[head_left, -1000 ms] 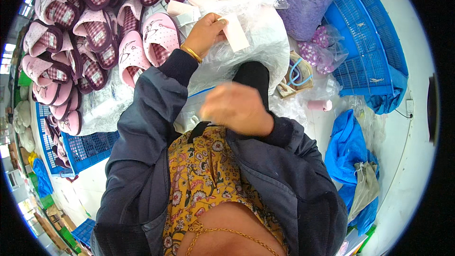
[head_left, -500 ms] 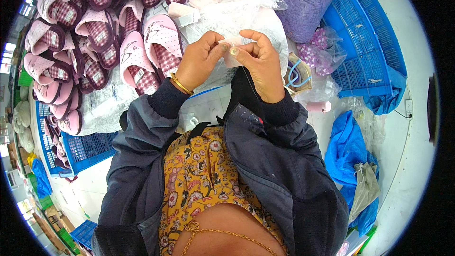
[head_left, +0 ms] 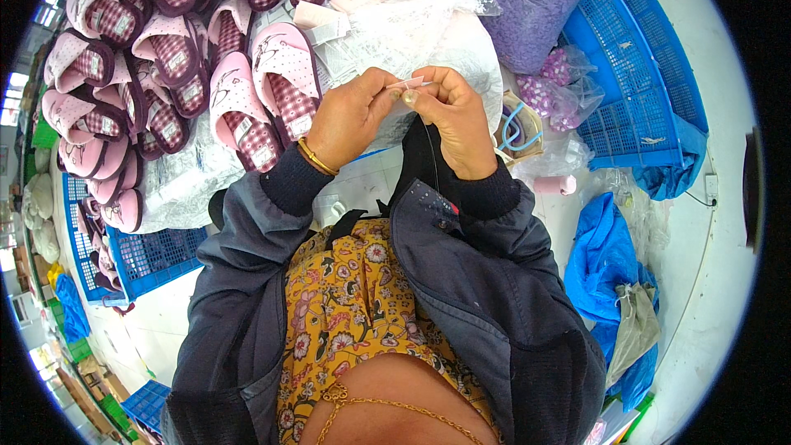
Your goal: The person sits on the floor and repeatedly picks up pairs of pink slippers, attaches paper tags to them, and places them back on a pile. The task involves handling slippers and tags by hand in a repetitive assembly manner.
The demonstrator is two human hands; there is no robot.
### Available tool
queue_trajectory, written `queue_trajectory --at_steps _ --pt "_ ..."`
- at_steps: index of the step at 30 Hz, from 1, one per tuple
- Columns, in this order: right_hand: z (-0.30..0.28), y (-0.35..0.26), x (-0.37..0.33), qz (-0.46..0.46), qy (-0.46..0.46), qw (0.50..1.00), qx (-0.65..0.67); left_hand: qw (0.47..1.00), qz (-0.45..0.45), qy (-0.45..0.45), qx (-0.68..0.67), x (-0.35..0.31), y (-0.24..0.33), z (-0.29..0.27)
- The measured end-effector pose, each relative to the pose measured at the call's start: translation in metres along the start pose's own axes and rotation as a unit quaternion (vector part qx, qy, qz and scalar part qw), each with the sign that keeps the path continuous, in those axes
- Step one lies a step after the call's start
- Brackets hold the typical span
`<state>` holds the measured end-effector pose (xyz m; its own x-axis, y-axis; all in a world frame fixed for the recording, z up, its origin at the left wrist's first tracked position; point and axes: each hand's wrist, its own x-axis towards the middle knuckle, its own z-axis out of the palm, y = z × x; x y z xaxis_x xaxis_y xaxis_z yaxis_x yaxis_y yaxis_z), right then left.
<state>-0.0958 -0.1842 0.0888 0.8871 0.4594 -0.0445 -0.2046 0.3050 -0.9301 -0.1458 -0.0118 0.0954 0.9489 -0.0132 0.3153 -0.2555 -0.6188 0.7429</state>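
Plastic sheeting [head_left: 468, 48] is crowded with pink slippers [head_left: 284, 56]; above its near edge, a pale card [head_left: 405, 82] is pinched by the left hand [head_left: 353, 115] and right hand [head_left: 460, 119], and could be creased or torn if pulled unevenly.

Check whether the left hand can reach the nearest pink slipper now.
Probably yes: the slipper lies just beside the left hand with nothing visible between, though that hand is pinching a pink card.
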Motion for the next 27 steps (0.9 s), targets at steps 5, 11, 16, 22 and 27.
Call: queue_trajectory --at_steps 5,11,16,22,27 --pt "-0.002 0.006 0.002 0.021 -0.007 1.000 -0.012 0.999 0.049 -0.013 0.018 -0.008 -0.008 0.000" --pt "-0.010 0.008 -0.007 0.074 -0.071 0.994 -0.036 0.931 -0.156 -0.108 -0.311 -0.014 -0.020 -0.005" --pt "-0.011 0.020 -0.006 0.058 -0.132 0.984 -0.109 0.955 -0.128 -0.121 -0.240 -0.019 -0.028 -0.007" --pt "-0.003 0.017 -0.006 -0.162 -0.027 0.936 -0.312 0.998 -0.014 -0.027 -0.047 -0.018 -0.015 -0.010" --pt "0.000 0.023 -0.006 -0.061 -0.052 0.973 -0.218 0.998 -0.035 -0.015 -0.051 -0.019 -0.014 -0.007"
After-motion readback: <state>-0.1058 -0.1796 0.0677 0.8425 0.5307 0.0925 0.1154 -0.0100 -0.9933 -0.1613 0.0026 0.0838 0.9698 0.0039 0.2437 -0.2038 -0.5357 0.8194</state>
